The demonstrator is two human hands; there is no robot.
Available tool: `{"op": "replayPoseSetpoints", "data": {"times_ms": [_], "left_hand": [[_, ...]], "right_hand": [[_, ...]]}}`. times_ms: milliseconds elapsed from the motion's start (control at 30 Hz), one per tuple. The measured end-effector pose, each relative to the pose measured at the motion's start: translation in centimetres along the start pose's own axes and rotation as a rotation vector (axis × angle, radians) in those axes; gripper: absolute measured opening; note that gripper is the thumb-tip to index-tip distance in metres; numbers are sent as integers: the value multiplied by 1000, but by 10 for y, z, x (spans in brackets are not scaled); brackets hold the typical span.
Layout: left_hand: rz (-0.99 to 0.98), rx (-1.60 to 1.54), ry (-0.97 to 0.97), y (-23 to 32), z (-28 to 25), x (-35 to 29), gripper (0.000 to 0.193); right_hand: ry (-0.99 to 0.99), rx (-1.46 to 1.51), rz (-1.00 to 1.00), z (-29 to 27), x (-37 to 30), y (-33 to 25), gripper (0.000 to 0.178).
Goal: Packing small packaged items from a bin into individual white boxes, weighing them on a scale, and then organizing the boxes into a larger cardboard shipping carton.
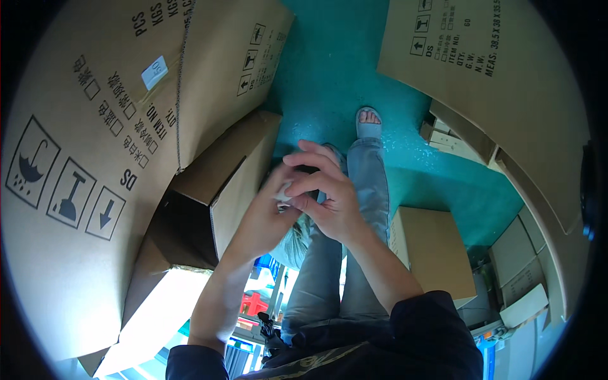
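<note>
My two hands meet in front of my legs, above the green floor. Between them shows a small white piece [284, 192], partly covered by fingers, its kind too hidden to name. The curled fingers and thumb of my right hand [329, 196] close around it. My left hand [269, 206] is pressed against the same spot from the left, its fingers smeared by motion and partly behind the right hand.
Large brown cartons stand at the left [145, 114] and the upper right [481, 82]. Beside my left forearm is an open carton [231, 202]. A smaller carton [434, 253] sits right of my legs. A red plastic item [253, 304] shows low down. My sandalled foot [368, 123] rests on the floor.
</note>
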State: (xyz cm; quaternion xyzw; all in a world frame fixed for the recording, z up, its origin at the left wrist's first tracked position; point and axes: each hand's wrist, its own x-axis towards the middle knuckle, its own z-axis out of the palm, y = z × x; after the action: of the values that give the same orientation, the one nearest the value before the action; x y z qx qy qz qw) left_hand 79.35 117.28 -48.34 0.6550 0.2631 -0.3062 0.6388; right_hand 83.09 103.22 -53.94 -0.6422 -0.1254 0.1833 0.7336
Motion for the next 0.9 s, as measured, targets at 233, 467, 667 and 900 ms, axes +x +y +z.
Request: {"op": "replayPoseSetpoints", "data": {"times_ms": [233,467,667,900], "left_hand": [[-2,-406,39,3,-31,24,45],[-39,-152,199,-1,-28,48,16],[16,-160,416,-7,-20,62,15],[29,-295,431,-16,-14,72,22]], "right_hand": [[-11,477,551,-18,8,34,23],[-137,428,661,-24,31,43,34],[-41,542,679,-16,39,71,34],[-12,705,595,-6,52,80,24]]}}
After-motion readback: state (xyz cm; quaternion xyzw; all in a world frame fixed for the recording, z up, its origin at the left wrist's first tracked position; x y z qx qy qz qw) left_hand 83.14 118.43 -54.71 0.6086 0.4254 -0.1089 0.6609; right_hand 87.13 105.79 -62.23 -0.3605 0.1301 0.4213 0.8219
